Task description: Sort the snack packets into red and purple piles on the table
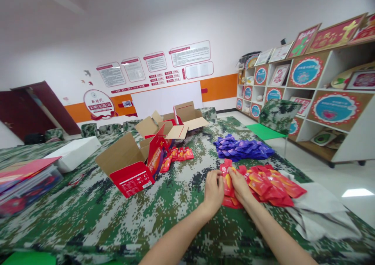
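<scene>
My left hand (213,190) and my right hand (239,186) meet over a small stack of red sachets (227,181), fingers pinched on it from both sides. The stack rests on the camouflage tablecloth (152,214). To the right of my hands spreads a loose heap of more red sachets (271,183). Behind it lies a pile of purple sachets (241,147). An open red carton (136,165) stands to the left of my hands, flaps up, with a few red sachets (177,155) beside it.
More open cardboard boxes (178,122) stand further back. A white box (74,151) and stacked folders (23,179) lie at left. Grey paper sheets (319,210) hang over the right table edge. A camouflage chair (278,114) and display shelves (310,89) are at right.
</scene>
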`<move>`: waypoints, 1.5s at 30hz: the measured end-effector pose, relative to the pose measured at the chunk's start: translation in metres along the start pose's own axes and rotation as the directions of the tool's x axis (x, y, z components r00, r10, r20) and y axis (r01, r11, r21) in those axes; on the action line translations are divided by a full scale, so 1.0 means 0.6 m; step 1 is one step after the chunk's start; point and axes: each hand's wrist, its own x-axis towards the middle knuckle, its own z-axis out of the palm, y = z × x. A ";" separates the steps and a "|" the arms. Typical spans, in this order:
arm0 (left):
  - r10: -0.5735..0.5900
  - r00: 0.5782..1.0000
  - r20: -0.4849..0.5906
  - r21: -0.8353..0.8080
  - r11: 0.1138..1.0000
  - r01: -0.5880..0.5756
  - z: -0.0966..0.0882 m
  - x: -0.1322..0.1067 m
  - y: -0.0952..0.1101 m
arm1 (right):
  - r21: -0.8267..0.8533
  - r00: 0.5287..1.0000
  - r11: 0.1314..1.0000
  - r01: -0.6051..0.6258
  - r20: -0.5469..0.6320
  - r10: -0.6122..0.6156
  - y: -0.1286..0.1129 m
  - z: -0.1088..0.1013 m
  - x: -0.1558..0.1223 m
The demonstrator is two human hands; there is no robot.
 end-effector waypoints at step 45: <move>-0.276 0.960 0.055 0.773 0.620 0.135 -0.031 0.213 -0.303 | -0.890 0.921 0.381 0.252 0.100 -0.377 -0.068 -0.081 -0.065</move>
